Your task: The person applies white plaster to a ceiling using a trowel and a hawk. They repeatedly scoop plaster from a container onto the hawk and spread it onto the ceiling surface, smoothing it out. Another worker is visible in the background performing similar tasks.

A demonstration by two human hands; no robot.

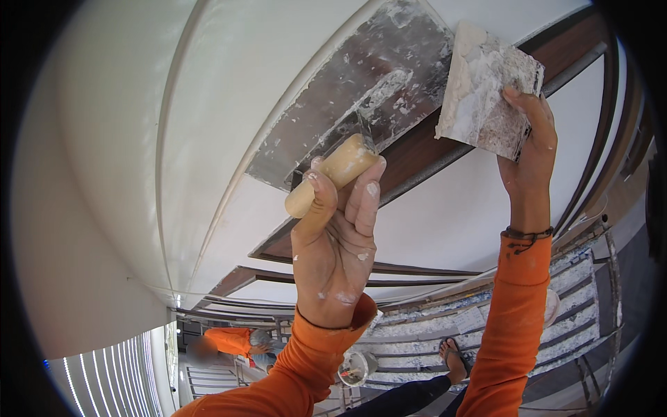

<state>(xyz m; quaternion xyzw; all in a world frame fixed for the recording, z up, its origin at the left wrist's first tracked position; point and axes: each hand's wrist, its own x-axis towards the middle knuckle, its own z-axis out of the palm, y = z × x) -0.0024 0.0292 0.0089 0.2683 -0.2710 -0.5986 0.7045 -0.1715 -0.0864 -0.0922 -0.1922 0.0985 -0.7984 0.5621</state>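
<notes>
Raised overhead, my left hand (333, 243) grips the pale wooden handle (337, 169) of a steel trowel (368, 66). The trowel's broad, putty-spattered blade lies at or very near the ceiling, beside a curved white moulding (271, 126); contact is hard to tell. At upper right, my right hand (526, 149) holds a wide, flat plate (483, 90) coated in white putty, thumb on its face, just right of the trowel blade. A dark brown recessed strip (417, 158) runs diagonally behind both tools.
Below me are splattered scaffold planks (570, 306) with a metal rail (615, 299) at right, my sandalled foot (451, 358), and a white bucket (358, 367). A co-worker in orange (229, 342) is at lower left, near lit vertical strips (118, 375). White ceiling (104, 160) spans the left side.
</notes>
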